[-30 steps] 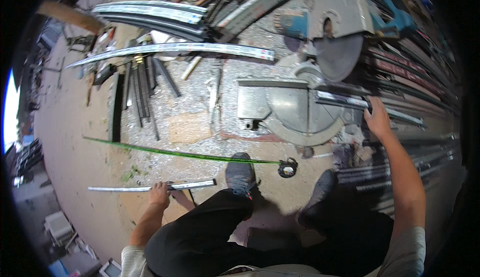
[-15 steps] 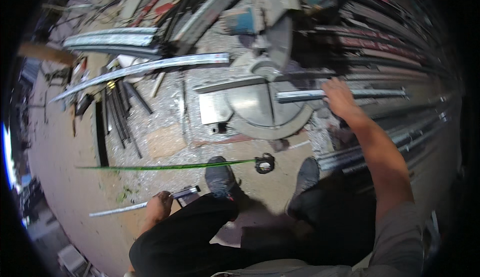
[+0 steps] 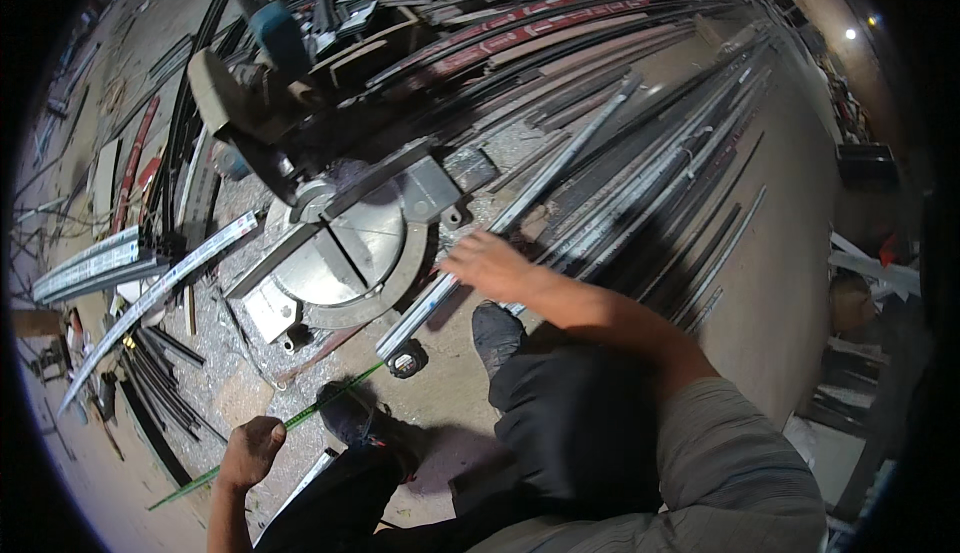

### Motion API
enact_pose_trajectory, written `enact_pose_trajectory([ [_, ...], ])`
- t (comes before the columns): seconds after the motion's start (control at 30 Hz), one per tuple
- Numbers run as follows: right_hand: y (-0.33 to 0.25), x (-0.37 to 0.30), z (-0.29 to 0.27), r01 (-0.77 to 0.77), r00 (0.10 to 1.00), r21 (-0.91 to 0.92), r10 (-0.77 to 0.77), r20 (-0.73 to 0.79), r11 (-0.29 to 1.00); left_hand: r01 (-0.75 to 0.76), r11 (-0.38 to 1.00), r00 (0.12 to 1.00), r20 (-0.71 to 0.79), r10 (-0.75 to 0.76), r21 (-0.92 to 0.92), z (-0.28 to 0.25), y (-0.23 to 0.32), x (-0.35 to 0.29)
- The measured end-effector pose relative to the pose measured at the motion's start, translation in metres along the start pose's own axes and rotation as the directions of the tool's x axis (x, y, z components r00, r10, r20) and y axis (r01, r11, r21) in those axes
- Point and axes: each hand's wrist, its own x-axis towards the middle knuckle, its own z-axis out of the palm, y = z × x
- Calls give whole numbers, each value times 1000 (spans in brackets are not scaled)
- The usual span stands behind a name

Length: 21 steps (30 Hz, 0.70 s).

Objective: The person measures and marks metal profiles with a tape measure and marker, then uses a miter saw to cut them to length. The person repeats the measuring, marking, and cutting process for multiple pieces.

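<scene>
My right hand (image 3: 487, 265) is closed over a long silvery metal profile (image 3: 540, 188), which slants past the right side of the miter saw's round base (image 3: 345, 263). The profile's near end is beside the black tape measure case (image 3: 407, 360) on the floor. From the case a green tape blade (image 3: 325, 400) stretches to the lower left, in front of my left shoe. My left hand (image 3: 252, 451) is closed on that blade, with the thumb on top. A short pale profile (image 3: 310, 475) shows beside my left leg, partly hidden by it.
The saw's blue motor head (image 3: 272, 28) is raised. Long dark and silvery profiles (image 3: 650, 193) lie bundled to the right. More profiles (image 3: 100, 263) and dark offcuts (image 3: 160, 393) lie at the left, on bubble wrap (image 3: 235, 353). A dark box (image 3: 868, 168) stands far right.
My left hand has let go of the short profile and taken hold of the tape blade. My right hand has brought the long profile off the saw to the tape case. The view has swung right.
</scene>
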Motion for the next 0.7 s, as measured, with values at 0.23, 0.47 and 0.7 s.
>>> enact_pose_trajectory([
  [0.23,-58,29,-13,115,992,108,-119,34,988,-124,966,989,-46,138,226,15,75,54],
  [0.47,-92,51,-16,237,971,140,-237,-22,961,-129,896,990,107,92,425,34,101,73],
  [0.7,-86,56,2,192,976,148,-205,77,970,-223,918,956,260,139,329,38,66,73],
])
